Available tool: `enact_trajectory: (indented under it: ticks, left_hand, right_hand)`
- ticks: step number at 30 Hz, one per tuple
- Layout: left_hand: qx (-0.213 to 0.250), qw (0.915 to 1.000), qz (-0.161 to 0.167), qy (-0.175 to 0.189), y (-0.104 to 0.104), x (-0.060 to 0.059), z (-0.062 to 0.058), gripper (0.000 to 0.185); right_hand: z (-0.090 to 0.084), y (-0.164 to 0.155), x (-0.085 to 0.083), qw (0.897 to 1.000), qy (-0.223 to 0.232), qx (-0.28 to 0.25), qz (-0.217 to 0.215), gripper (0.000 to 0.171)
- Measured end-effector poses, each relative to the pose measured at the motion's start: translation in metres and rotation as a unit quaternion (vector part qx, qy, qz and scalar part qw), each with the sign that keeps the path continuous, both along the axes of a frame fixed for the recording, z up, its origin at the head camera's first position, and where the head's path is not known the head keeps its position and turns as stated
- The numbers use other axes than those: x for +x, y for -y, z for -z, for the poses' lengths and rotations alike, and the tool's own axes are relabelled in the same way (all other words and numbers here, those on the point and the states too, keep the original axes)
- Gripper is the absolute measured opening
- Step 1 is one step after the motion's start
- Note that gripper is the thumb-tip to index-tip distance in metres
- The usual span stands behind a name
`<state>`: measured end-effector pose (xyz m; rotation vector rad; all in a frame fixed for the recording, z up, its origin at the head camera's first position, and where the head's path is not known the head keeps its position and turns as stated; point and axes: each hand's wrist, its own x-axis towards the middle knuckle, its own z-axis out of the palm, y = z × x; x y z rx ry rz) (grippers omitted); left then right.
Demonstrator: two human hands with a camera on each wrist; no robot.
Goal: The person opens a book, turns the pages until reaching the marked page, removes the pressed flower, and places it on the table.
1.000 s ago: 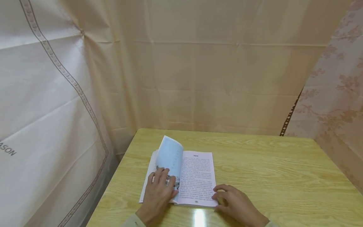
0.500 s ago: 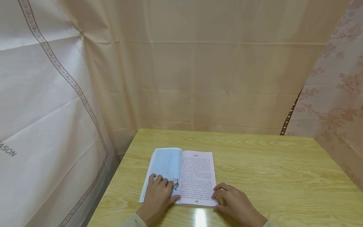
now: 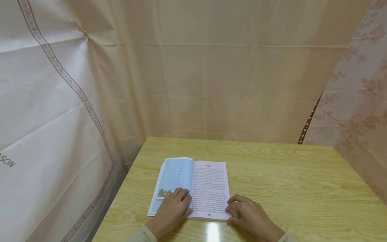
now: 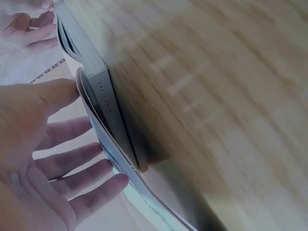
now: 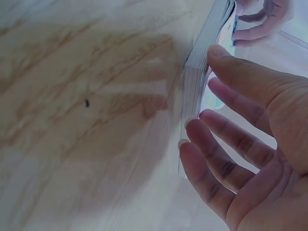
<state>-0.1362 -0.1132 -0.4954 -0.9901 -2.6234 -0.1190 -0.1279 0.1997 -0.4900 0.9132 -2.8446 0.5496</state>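
Observation:
An open book (image 3: 210,188) lies on the wooden table. Its left side shows a light blue page (image 3: 173,169) with a small coloured picture; printed text fills the right one. My left hand (image 3: 173,209) rests on the lower part of the blue page near the spine, covering some of it. In the left wrist view its fingers (image 4: 79,161) lie fairly straight along the page, with the thumb by the book's bottom edge. At the lower right corner, my right hand (image 3: 252,215) touches the book with loosely bent fingers. The page block (image 5: 195,86) shows beside those fingertips in the right wrist view.
The wooden table (image 3: 281,178) extends well to the right of the book. Beige cloth (image 3: 211,84) hangs behind it, with a pale sheet (image 3: 54,134) on the left and a flowered one (image 3: 359,117) on the right.
The blue page, raised a second ago, has come down flat on the left side. My left hand has slid toward the spine, uncovering the picture. The right hand has hardly moved.

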Motion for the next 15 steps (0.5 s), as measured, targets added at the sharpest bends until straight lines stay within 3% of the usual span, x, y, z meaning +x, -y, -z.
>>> enact_trajectory:
  ticks: [9, 15]
  left_hand:
    - [-0.016, 0.9992, -0.020, 0.032, -0.0029, 0.0015, 0.0007, 0.050]
    - [-0.009, 0.9998, -0.015, 0.012, -0.0044, 0.0029, 0.0033, 0.057]
  right_hand:
    - [-0.0008, -0.0037, -0.0069, 1.000, 0.014, -0.003, -0.008, 0.023]
    - [0.0001, -0.0044, -0.0095, 1.000, 0.018, -0.003, -0.023, 0.023]
